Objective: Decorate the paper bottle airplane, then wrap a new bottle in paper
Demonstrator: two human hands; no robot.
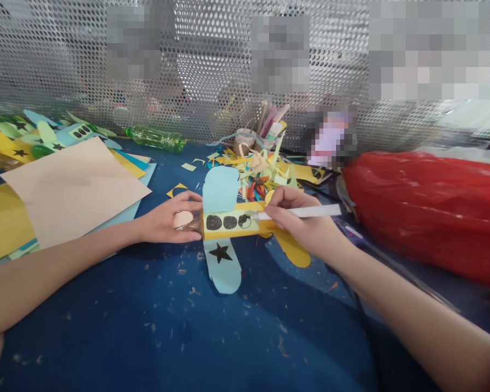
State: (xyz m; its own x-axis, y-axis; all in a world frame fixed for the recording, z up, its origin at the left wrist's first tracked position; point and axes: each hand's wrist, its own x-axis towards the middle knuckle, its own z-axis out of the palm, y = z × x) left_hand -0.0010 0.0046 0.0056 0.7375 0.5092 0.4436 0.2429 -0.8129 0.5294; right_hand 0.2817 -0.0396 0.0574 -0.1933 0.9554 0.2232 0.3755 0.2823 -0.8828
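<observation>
A toy plane (251, 208) made from a plastic bottle wrapped in yellow paper lies on the blue surface. Its light blue paper wings (221, 188) stick out on both sides, the near one bearing a black star (221, 252). Along the body runs a pale strip with black window shapes; the rightmost is only partly filled. My left hand (169, 218) grips the bare bottle end on the left, where a pale round piece of paper (183, 219) shows. My right hand (300, 218) is closed around a white marker (316, 210), its tip on the rightmost window.
Sheets of coloured paper (77, 190) lie at left, with finished paper planes (53, 133) behind. A green bottle (155, 138), paper scraps (269, 169) and pen cups (265, 133) stand along the perforated metal screen (212, 54). A red plastic bag (424, 212) lies right, near a phone (329, 139).
</observation>
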